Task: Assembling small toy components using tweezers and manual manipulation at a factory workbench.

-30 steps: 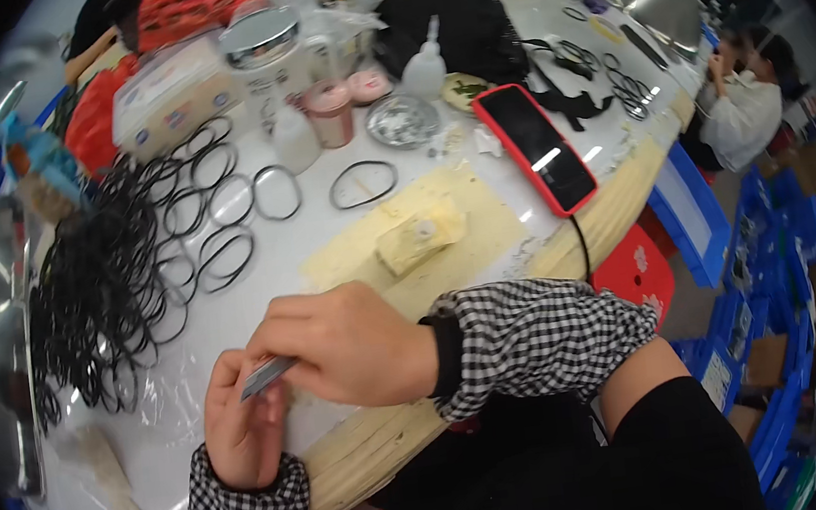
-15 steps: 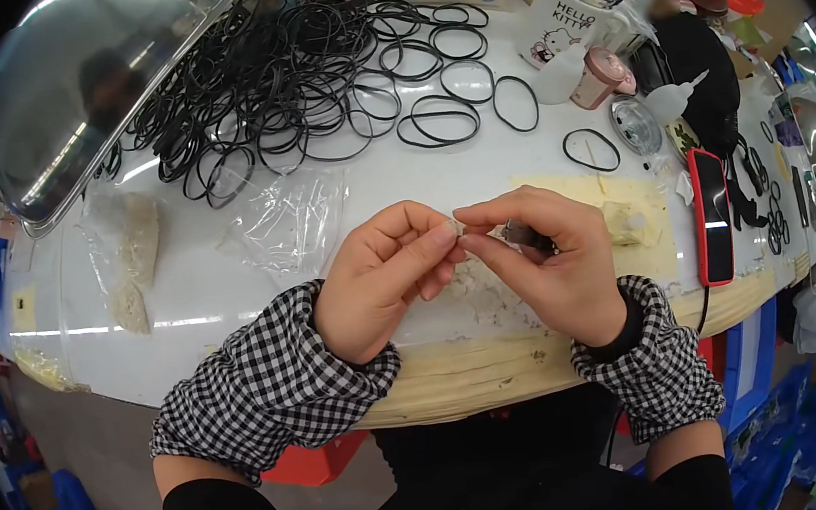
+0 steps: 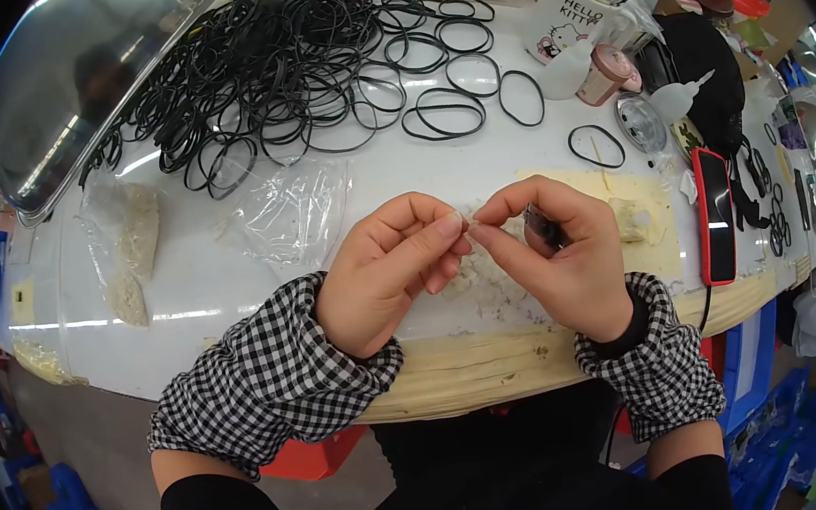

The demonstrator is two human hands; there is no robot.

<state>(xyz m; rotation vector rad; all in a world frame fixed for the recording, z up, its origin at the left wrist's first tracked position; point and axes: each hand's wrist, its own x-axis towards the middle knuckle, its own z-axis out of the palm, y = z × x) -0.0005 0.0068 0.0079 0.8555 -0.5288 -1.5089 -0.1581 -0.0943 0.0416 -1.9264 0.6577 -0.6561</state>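
Above the near edge of the white table, my left hand [image 3: 385,278] and my right hand [image 3: 570,262] meet fingertip to fingertip. Thumb and forefinger of each are pinched together on something tiny and pale, too small to name. A dark, shiny object [image 3: 543,227] is tucked inside the curled fingers of my right hand; its kind is mostly hidden. Small off-white bits [image 3: 493,291] are scattered on the table beneath my hands. Left of them lies a crumpled clear plastic bag [image 3: 288,213], and farther left a clear bag of small pale pieces [image 3: 132,236].
A large heap of black rubber rings [image 3: 276,68] covers the far side beside a shiny curved cover [image 3: 79,101]. To the right are a yellow sheet [image 3: 657,191], a phone in a red case [image 3: 715,220], a white cup [image 3: 568,25] and a pink-lidded container [image 3: 606,74].
My right hand has shifted slightly up and right, with its fingertips still near my left hand's. The dark object in it shows at a different angle.
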